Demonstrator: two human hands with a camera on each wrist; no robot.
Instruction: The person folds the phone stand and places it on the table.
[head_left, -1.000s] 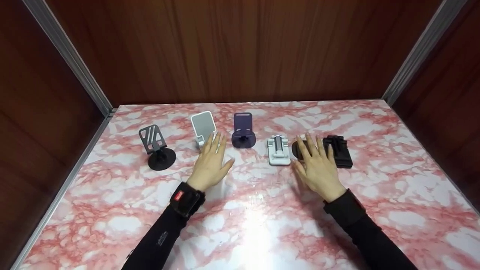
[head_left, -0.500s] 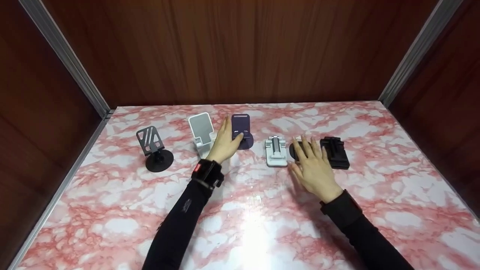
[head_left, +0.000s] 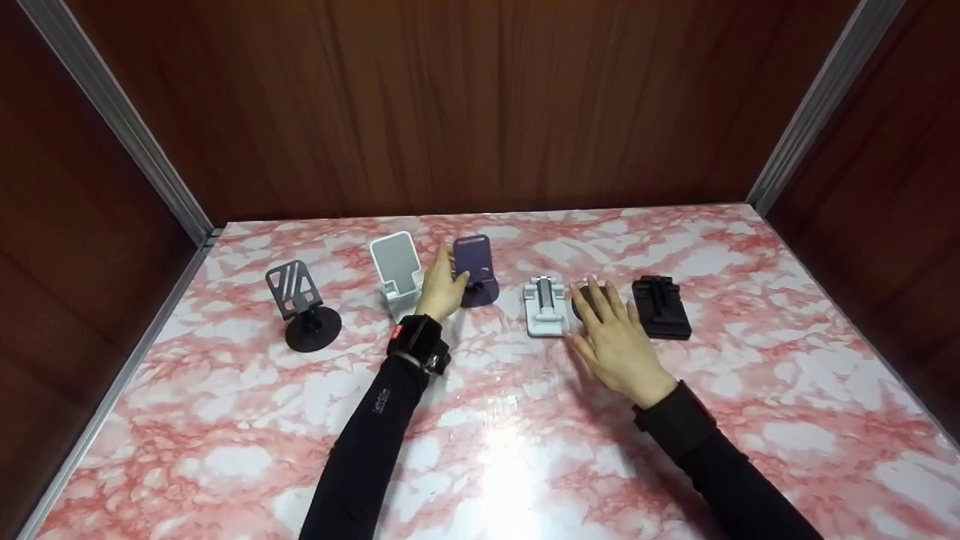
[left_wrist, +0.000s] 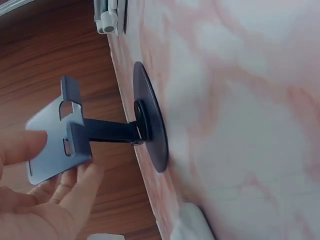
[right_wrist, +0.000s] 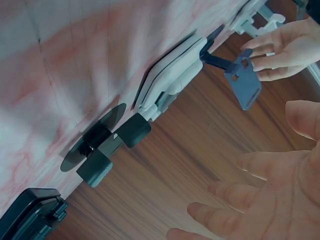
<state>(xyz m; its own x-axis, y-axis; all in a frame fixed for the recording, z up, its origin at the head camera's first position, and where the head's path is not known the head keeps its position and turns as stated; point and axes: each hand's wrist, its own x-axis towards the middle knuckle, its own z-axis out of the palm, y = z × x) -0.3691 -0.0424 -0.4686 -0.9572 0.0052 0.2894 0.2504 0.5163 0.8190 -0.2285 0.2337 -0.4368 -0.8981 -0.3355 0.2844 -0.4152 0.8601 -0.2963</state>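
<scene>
A purple phone stand (head_left: 474,255) with a round base stands near the table's back. My left hand (head_left: 441,289) holds its upright plate from the left; in the left wrist view the thumb (left_wrist: 22,146) lies over the plate's face and the fingers reach behind its edge. My right hand (head_left: 619,349) hovers with spread, straight fingers over a black round-based stand (right_wrist: 95,167), partly hiding it in the head view. On either side of that stand lie a white folded phone stand (head_left: 546,319) and a black folded one (head_left: 664,319).
Left of the left hand stands a white phone stand (head_left: 395,259) with a grey pad. Farther left is a grey slotted stand (head_left: 313,330) on a black disc. Wood-pattern panels (head_left: 480,105) wall the marbled table (head_left: 465,465) at the back and sides.
My left hand has moved right from in front of the white stand to the purple stand and taken hold of its plate, which now leans slightly. The right hand stays about where it was.
</scene>
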